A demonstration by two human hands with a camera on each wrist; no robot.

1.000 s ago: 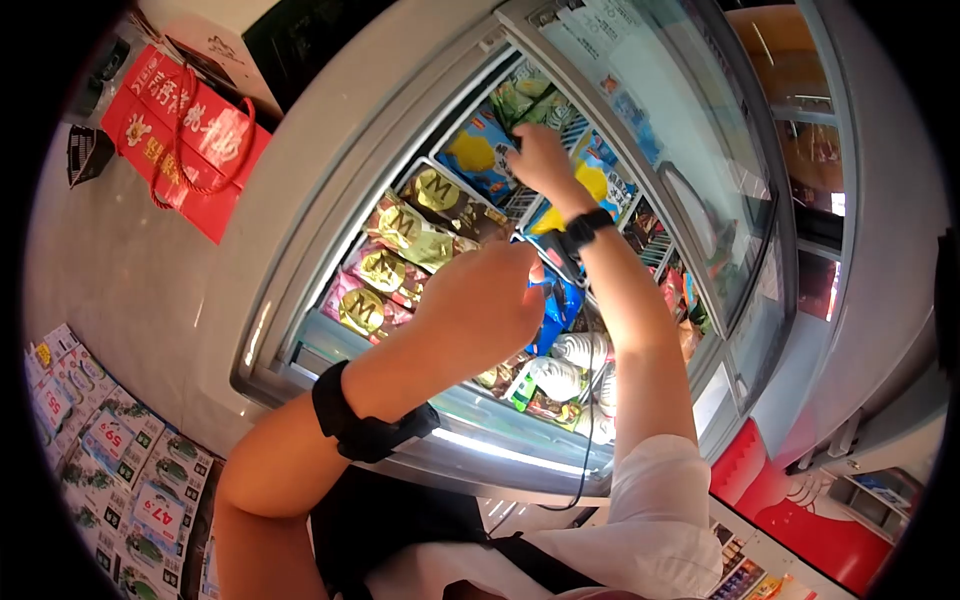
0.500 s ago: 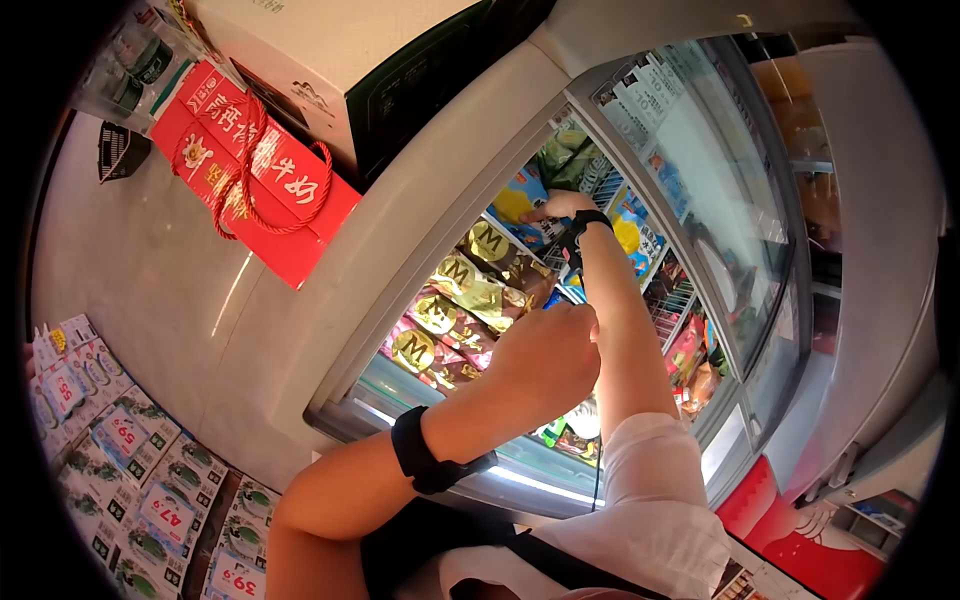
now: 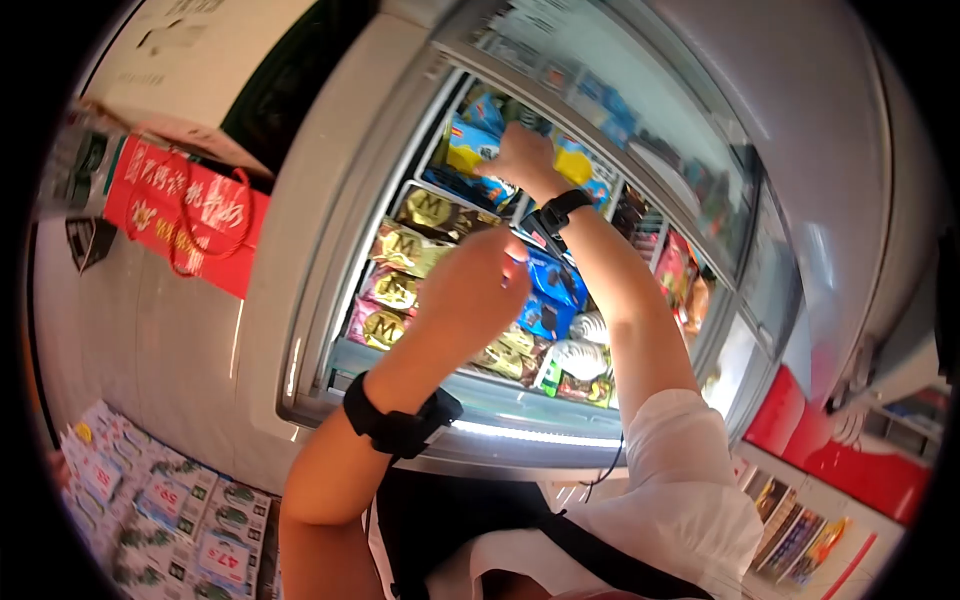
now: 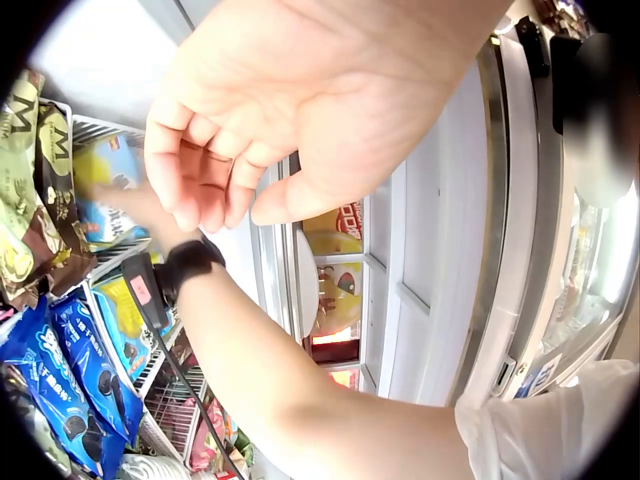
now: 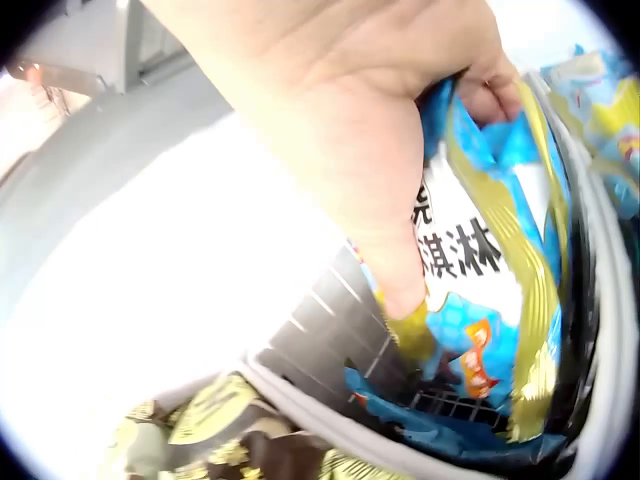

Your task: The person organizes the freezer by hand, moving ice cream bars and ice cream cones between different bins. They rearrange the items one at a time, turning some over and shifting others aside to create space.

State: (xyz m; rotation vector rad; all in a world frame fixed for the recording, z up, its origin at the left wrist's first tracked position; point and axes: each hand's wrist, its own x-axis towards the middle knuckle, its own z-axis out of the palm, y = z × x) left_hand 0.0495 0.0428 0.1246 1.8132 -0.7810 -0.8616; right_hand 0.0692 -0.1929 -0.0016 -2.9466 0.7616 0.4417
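Observation:
Inside the chest freezer, my right hand point(image 3: 525, 160) reaches into a wire compartment at the far left. It grips a blue, white and yellow ice cream bag point(image 5: 470, 280), thumb on the printed front and fingers curled over the top. Another blue wrapper point(image 5: 430, 420) lies low in the same basket. My left hand point(image 3: 470, 300) hangs above the nearer baskets, palm up in the left wrist view, its fingers loosely curled with nothing in them. Below it are blue cookie-pattern ice cream packs point(image 4: 70, 390) and gold-and-brown bars marked M point(image 3: 385, 330).
The freezer's sliding glass lid point(image 3: 690, 150) is pushed to the right. Wire dividers point(image 4: 180, 410) separate the baskets. A red gift box point(image 3: 185, 210) with rope handles stands left of the freezer, near a large carton point(image 3: 200, 60). Price sheets point(image 3: 165, 510) lie at lower left.
The head view has shifted about. My right hand has gone down into the far basket and now grips the ice cream bag. My left hand stays raised over the freezer.

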